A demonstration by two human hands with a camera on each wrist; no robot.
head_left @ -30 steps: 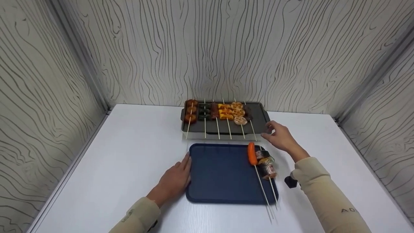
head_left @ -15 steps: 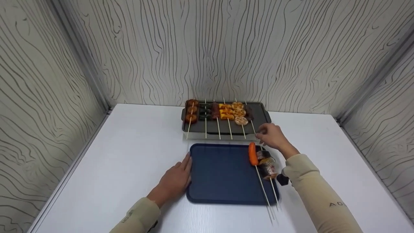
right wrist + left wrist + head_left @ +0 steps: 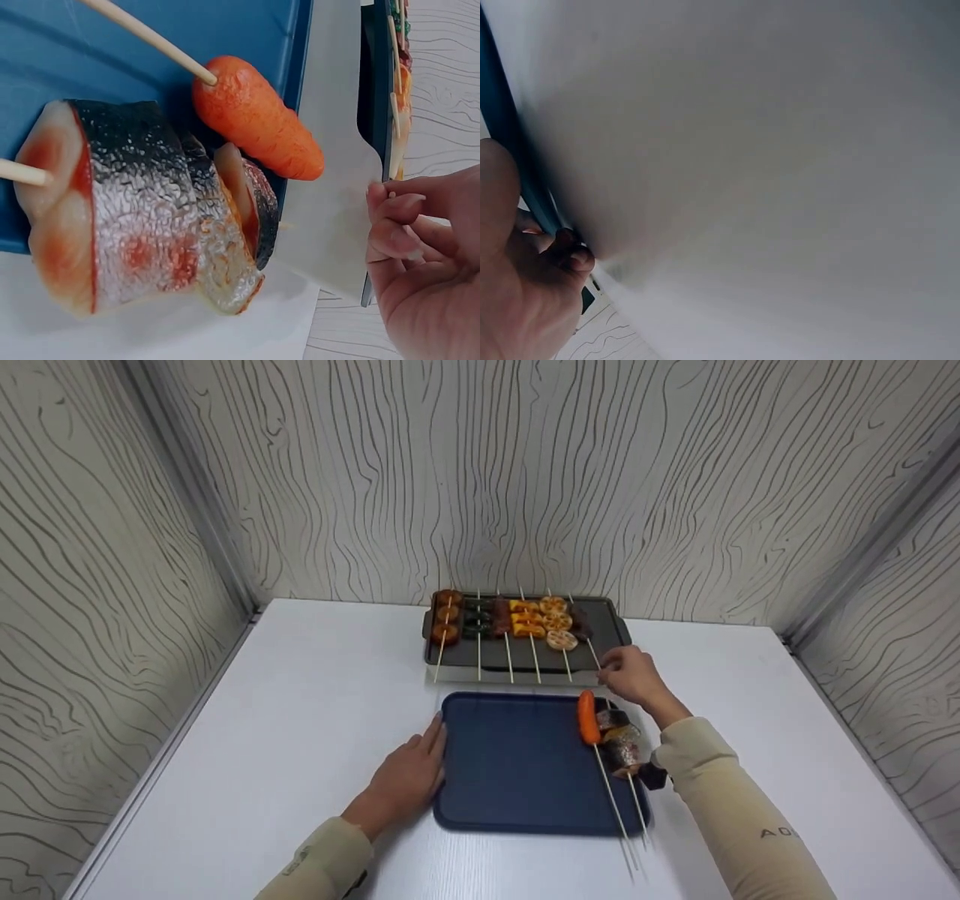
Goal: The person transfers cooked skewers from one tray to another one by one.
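- Your right hand (image 3: 632,673), at the near right corner of the black rectangular griddle (image 3: 606,620), pinches the pale wooden stick of the dark brown skewer (image 3: 581,624) between thumb and fingers.
- That skewer's food lies on the griddle, last in the row toward its right edge, with the stick slanting over the near edge to your fingers.
- Your left hand (image 3: 405,776) touches the left edge of the dark blue, round-cornered tray (image 3: 517,765), its fingers extended along the rim toward the far left corner.
- The tray lies on the white desk (image 3: 330,660), just in front of the griddle, which stands by the desk's far edge.
- On the tray's right side, an orange sausage skewer (image 3: 589,718) reaches the far edge with its tip; beside it, a chunky fish skewer (image 3: 621,750) with silvery black skin overlaps the right edge. Both sticks run past the near edge by the near right corner.
- From the griddle's left edge, you have round brown slices (image 3: 446,615), dark green pieces (image 3: 478,619), reddish-brown pieces (image 3: 502,617), yellow pieces (image 3: 527,619) and pale lotus-root slices (image 3: 557,622), each on its own stick.
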